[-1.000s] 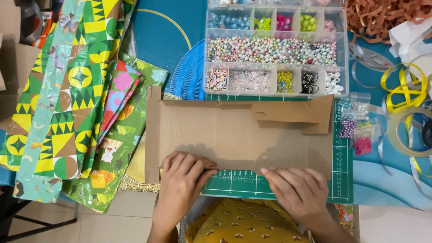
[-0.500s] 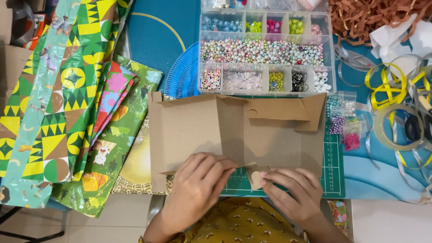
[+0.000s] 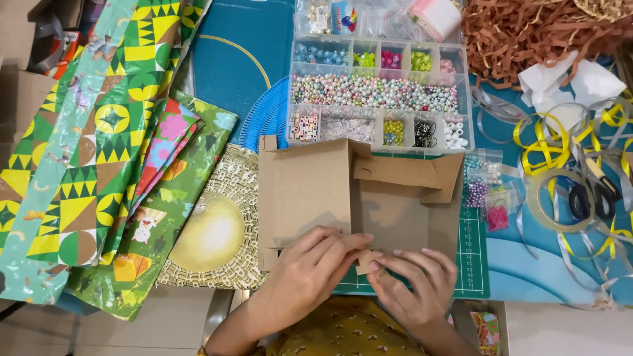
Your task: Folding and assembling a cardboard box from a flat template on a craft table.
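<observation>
My left hand (image 3: 310,273) lies palm down on the near edge of the flat cardboard box blank (image 3: 310,188), fingers curled and pressing its lower fold. My right hand (image 3: 412,283) meets it at 3 o'clock, fingertips pinched closed on a small cardboard tab (image 3: 364,261) at the blank's near edge. The blank sits at the centre of the work area, on the green cutting mat (image 3: 471,260); its left panel is raised along a vertical crease, and a folded flap (image 3: 402,173) lies across its upper right.

At 12 o'clock from the blank, touching its far edge, is a clear compartmented bead organiser (image 3: 376,92), with mixed pastel beads in the long middle row. At 3 o'clock lie small bags of beads (image 3: 484,188), and beyond them a roll of clear tape (image 3: 550,201), scissors (image 3: 593,194) and loops of yellow ribbon (image 3: 554,142). Brown shredded paper (image 3: 527,33) fills the 1 o'clock corner. At 9 o'clock rests a round gold woven mat (image 3: 214,227), partly under sheets of patterned wrapping paper (image 3: 99,145).
</observation>
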